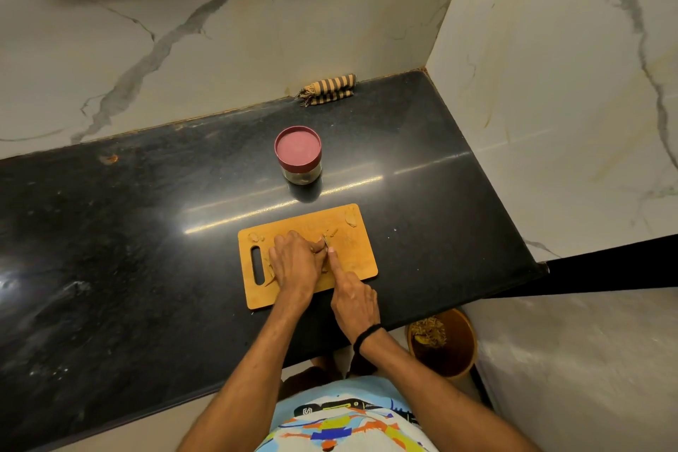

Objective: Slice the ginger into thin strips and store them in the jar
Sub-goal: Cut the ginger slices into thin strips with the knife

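Note:
A wooden cutting board (pixel 357 259) lies on the black counter. My left hand (pixel 293 262) curls over a piece of ginger near the board's middle, hiding most of it. My right hand (pixel 352 299) grips a knife (pixel 325 241), index finger stretched along its spine; only the blade tip shows beside my left fingers. Loose ginger pieces (pixel 351 216) lie at the board's far right corner, and more ginger bits (pixel 255 237) near the far left. Behind the board stands a small glass jar (pixel 299 158) with its maroon lid on.
A striped folded cloth (pixel 328 90) lies against the marble back wall. The counter (pixel 110 231) ends at the right in a corner by a marble side wall. On the floor below its front edge stands a brown bin (pixel 445 343) with scraps.

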